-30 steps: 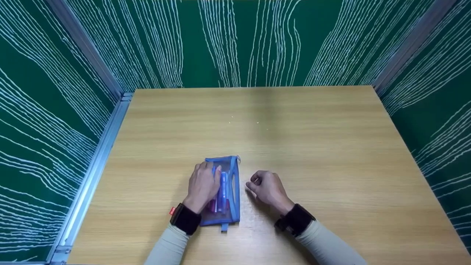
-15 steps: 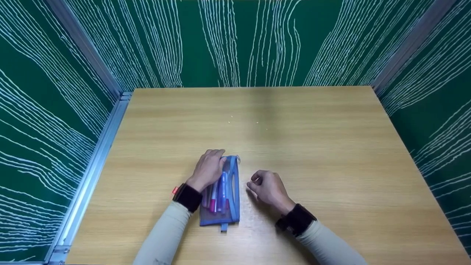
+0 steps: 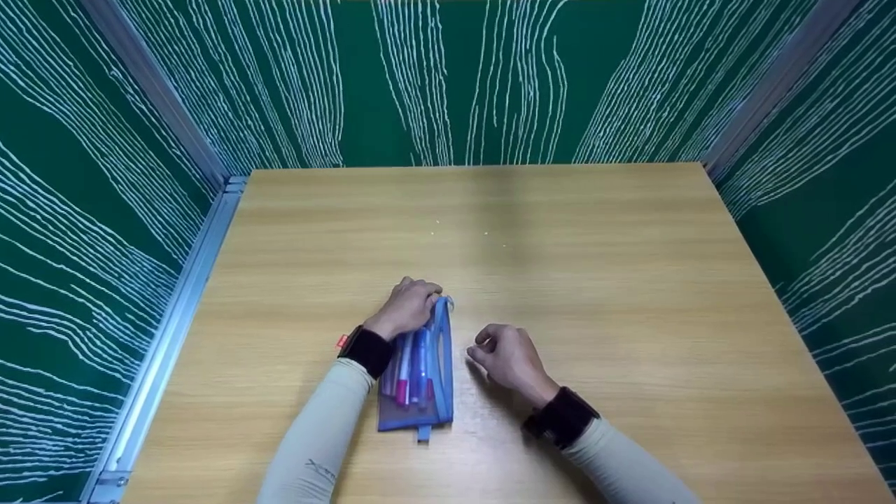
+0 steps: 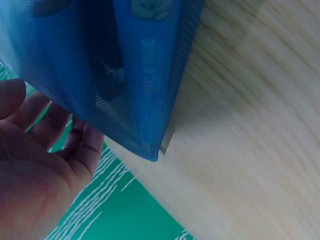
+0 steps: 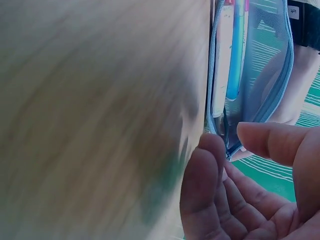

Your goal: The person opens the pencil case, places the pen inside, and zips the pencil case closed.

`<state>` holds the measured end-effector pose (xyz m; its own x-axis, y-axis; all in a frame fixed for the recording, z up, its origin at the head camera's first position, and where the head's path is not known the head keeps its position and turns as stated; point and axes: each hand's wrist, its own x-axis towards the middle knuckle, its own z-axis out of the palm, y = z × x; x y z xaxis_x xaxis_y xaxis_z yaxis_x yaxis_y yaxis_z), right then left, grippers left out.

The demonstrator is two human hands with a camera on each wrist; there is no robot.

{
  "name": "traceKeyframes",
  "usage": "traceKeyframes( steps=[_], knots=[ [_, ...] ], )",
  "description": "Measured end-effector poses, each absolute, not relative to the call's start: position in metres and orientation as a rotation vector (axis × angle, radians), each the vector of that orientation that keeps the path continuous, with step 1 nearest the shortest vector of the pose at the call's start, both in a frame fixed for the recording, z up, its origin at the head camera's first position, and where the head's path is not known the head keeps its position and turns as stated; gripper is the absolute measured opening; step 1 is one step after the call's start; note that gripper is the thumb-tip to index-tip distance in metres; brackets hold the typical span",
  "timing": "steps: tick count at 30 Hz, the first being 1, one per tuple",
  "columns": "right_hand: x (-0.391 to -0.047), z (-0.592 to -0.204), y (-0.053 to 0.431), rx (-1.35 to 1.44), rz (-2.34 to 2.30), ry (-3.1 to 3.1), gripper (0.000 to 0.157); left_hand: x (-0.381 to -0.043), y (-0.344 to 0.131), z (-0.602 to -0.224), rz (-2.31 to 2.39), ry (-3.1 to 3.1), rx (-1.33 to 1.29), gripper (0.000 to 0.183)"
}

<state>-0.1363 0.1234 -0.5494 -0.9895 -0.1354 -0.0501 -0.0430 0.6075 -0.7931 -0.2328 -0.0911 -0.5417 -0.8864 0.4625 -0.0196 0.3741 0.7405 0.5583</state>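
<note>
A blue mesh pencil case (image 3: 392, 420) lies on the table with several pens (image 3: 404, 374) inside, and its zipped side stands partly open. My left hand (image 3: 409, 308) is at the far end of the case, by the zip pull. In the left wrist view the left fingers (image 4: 82, 150) are slightly bent behind the case's edge, which hides their tips; no grip shows. Right of the case, my right hand (image 3: 511, 357) rests on the table, loosely curled and holding nothing. The right wrist view shows a gap between its thumb (image 5: 270, 142) and forefinger.
The wooden table (image 3: 630, 280) has a few tiny white specks beyond the case. Green walls (image 3: 378, 84) with white wavy lines surround it on the far side and both flanks. A metal rail (image 3: 178, 329) runs along the left edge.
My left hand has slid from the middle of the pencil case to its far end, towards the zip pull, uncovering the pens. The right hand and the case have stayed in place.
</note>
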Motion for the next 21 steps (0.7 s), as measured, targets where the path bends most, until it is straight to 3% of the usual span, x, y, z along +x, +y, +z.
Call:
traceKeyframes(
  steps=[10,21],
  knots=[
    [-0.149,-0.543,0.117,-0.141,-1.274,2.762,0.014,-0.236,-0.089,-0.549,0.89,2.763,0.61,0.021],
    [-0.183,-0.538,0.097,-0.053,-1.076,2.774,0.038,-0.236,-0.087,-0.555,0.929,2.809,0.648,0.013]
  ],
)
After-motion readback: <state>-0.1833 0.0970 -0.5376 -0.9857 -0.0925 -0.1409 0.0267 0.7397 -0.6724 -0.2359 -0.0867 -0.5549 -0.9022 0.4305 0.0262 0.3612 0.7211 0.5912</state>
